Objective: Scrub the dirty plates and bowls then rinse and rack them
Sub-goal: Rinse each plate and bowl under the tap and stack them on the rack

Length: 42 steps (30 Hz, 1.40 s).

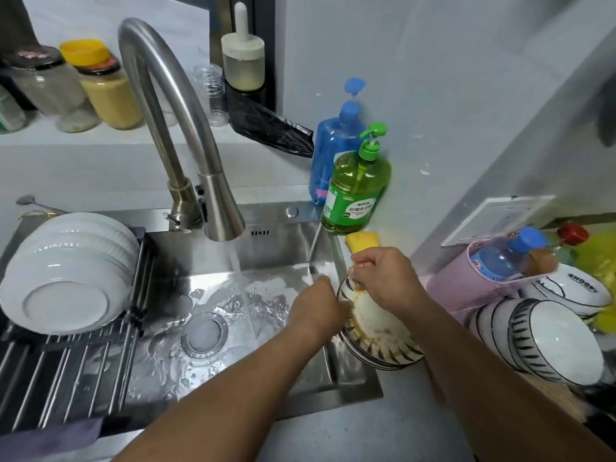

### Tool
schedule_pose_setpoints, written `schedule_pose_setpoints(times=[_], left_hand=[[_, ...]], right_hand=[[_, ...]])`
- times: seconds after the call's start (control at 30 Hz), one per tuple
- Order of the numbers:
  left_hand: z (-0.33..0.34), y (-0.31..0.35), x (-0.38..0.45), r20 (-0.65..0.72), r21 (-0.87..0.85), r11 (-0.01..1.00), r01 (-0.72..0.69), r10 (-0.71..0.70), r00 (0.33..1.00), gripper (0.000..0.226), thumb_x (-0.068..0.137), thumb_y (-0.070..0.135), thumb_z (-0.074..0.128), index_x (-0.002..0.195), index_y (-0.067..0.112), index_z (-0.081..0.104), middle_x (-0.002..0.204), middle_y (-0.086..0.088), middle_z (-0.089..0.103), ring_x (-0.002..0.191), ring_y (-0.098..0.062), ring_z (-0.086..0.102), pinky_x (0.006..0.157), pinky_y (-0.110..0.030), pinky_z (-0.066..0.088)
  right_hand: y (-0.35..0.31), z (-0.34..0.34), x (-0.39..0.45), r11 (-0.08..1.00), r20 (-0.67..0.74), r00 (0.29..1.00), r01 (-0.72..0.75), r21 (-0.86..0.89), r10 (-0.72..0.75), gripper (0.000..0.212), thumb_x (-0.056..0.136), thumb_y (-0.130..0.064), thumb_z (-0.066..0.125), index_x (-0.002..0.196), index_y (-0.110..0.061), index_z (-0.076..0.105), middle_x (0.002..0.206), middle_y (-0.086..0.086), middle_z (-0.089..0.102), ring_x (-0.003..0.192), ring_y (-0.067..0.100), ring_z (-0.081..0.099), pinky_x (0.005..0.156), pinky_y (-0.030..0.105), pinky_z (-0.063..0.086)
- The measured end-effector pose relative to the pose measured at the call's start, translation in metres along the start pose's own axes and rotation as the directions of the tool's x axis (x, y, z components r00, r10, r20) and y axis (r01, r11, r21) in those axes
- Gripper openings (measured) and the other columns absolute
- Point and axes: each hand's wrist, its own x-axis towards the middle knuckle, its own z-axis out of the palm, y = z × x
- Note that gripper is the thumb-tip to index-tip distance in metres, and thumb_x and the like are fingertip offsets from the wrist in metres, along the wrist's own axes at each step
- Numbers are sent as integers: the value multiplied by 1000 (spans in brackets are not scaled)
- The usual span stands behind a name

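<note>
A dirty patterned plate (383, 338), smeared with yellow sauce, tops a stack of plates at the sink's right rim. My left hand (316, 311) grips its left edge. My right hand (386, 278) is closed on a yellow sponge (361, 241) and presses on the plate's upper part. Several clean white bowls (66, 271) lie stacked on their sides on the roll-up rack (66, 378) over the sink's left half. More striped bowls (546, 341) wait stacked on the counter at the right.
The tap (220, 208) runs water into the steel sink (206, 295), near the drain (205, 335). A green soap bottle (356, 191) and a blue one (333, 151) stand behind the plate. A pink holder (476, 288) with a water bottle sits right. Jars line the back ledge.
</note>
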Motion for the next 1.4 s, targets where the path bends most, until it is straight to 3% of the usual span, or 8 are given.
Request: schedule_pose_setpoints(times=[0.13,0.3,0.57,0.77,0.9,1.13,1.23,1.4], left_hand=[[2,10,2,-2,211,976,-59,60,998,23,94,21,53,115,12,57,115,-12,69,105,-33,65,79,-36,48],[-5,20,1,32,266,962,-63,57,998,24,95,20,50,116,13,57,119,-11,67,110,-33,64,88,-38,50],[-12,12,-6,37,-322,938,-129,148,988,11,94,17,51,85,12,48,89,-20,64,73,-37,70,67,-50,62],[-33,-22,-32,11,-754,657,9,-1,1000,20,95,-2,60,89,7,43,88,-23,63,59,-21,68,50,-26,54],[-51,-56,-48,-62,-826,563,19,-123,990,30,91,-5,64,92,10,38,100,-32,64,63,-27,70,57,-34,60],[-89,-103,-60,-60,-895,445,21,-168,984,34,93,-10,55,121,9,61,95,-9,77,74,-26,74,61,-29,62],[-102,-117,-58,-23,-914,402,63,-206,978,37,94,-9,50,120,16,60,104,-15,75,75,-31,74,59,-30,61],[-118,-130,-60,-17,-904,424,60,-176,984,40,96,-3,39,126,19,54,106,-12,73,74,-25,75,59,-32,60]], right_hand=[[3,-6,3,1000,8,1000,12,-6,-12,29,88,-19,74,117,-17,74,111,1,74,91,12,63,63,6,40],[7,-13,6,1000,-9,1000,13,-18,-13,27,87,-20,72,114,-16,76,108,2,76,95,19,68,86,26,52],[-9,-20,5,995,-9,997,73,61,-73,10,87,-21,70,91,-13,76,80,2,76,83,27,71,83,39,58],[-41,-19,0,969,11,974,226,96,-228,17,92,-23,69,107,-23,77,96,-8,76,85,4,66,67,4,41],[-68,5,-7,948,73,950,292,125,-302,25,91,-20,70,115,-18,75,103,-1,77,91,9,68,79,16,50],[-95,66,-19,957,136,947,290,19,-290,18,90,-18,64,102,-18,77,90,1,77,77,23,69,77,36,59],[-102,84,-28,937,158,939,326,-124,-306,18,93,-13,55,94,-8,73,86,16,71,71,35,59,64,34,51],[-111,112,-36,875,220,913,395,-279,-342,29,102,-16,44,96,-8,71,100,11,70,90,32,63,77,35,49]])
